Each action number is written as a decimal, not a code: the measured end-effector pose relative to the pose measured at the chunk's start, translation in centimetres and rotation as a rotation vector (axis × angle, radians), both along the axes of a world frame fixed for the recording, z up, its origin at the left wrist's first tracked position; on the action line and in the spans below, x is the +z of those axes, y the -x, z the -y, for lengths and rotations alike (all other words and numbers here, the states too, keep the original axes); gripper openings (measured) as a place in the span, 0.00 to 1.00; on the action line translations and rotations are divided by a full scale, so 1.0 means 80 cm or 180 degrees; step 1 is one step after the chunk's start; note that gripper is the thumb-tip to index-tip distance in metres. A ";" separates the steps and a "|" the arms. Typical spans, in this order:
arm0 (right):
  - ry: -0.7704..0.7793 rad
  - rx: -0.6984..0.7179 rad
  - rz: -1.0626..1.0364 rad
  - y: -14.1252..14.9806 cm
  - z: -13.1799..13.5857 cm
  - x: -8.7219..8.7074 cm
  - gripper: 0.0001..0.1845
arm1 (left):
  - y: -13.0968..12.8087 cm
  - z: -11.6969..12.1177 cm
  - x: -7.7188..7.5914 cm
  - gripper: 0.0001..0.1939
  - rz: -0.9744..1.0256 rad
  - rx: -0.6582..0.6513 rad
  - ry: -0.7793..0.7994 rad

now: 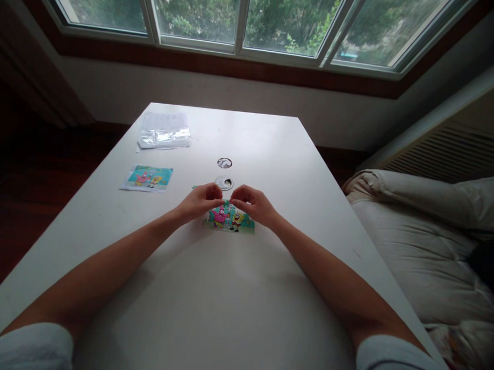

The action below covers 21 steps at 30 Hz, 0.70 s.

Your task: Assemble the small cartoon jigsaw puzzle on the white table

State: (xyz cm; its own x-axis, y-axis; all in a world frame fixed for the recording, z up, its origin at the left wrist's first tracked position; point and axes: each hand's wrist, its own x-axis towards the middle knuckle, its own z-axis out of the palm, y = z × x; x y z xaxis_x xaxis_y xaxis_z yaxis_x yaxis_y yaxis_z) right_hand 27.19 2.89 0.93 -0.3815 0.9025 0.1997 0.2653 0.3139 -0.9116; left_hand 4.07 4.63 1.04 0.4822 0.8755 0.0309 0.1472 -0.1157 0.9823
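Observation:
A small cartoon jigsaw puzzle (237, 222), teal with a pink and a yellow figure, lies flat on the white table (224, 294). My left hand (201, 201) is at its upper left, thumb and fingers pinched together. From the other side my right hand (254, 204) pinches at the upper edge, its fingertips close to those of the left. A small teal puzzle piece (226, 204) shows between the fingertips; its outline is mostly hidden. Some teal bits (194, 187) peek out behind my left hand.
Two round, black-and-white disc-like items (224, 163) lie beyond my hands. A picture sheet (150, 178) with the same cartoon figures is on the left, and a clear plastic bag with paper (165, 130) sits farther back. A padded beige seat (418, 243) stands right of the table.

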 end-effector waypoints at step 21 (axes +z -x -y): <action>-0.0079 -0.0453 0.0727 -0.026 -0.014 -0.017 0.08 | 0.007 0.021 0.006 0.18 -0.1758 -0.1593 -0.2927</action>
